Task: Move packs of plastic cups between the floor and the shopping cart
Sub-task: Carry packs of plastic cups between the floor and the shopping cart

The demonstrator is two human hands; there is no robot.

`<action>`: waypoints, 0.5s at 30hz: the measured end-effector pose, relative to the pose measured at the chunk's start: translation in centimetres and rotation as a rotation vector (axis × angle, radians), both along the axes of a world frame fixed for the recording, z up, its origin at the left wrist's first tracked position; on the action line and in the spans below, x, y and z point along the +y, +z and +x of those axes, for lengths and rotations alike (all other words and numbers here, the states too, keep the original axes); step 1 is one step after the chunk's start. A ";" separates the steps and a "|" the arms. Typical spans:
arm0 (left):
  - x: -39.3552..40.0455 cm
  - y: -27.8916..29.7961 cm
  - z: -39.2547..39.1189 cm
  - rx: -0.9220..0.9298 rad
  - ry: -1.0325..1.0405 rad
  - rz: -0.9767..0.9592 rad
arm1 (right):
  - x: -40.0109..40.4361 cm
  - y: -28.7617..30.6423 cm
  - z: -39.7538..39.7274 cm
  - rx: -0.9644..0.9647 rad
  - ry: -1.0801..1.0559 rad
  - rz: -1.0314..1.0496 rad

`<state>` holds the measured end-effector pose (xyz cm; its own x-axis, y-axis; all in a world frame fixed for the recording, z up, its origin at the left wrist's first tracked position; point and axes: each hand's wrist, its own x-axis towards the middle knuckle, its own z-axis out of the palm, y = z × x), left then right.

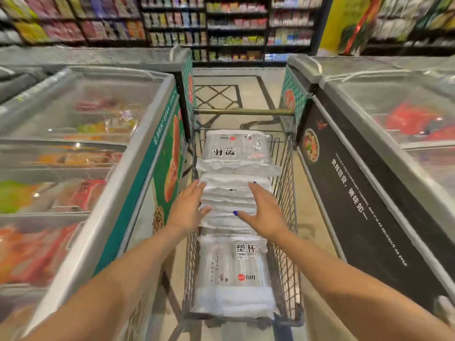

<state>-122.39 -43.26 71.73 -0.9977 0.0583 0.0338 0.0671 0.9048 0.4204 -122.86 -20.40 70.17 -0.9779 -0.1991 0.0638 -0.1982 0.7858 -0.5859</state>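
The shopping cart (286, 193) is standing in a narrow aisle between two freezers (103, 148); the left hand (188, 207) and right hand (262, 210), grips released, are hovering over the packs of cups (234, 168).

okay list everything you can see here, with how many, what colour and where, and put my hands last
shopping cart: one, grey wire with a brass-coloured bar at the far end, in the aisle between the freezers
packs of plastic cups: several, exact count unclear, clear wrap with white ends and black print, lying in the cart along its length
left chest freezer: one, glass top, green side panel, left of the cart
right chest freezer: one, glass top, black side panel, right of the cart
shelves: several bays, dark frames with many-coloured goods, across the far end
floor: beige with dark line pattern, beyond the cart
left hand: fingers straight, on the left edge of the middle packs
right hand: fingers spread, on the right side of the middle packs
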 end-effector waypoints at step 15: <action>0.9 9.4 24.7 0.125 0.513 -0.273 | -4.9 10.6 11.8 0.260 0.637 0.105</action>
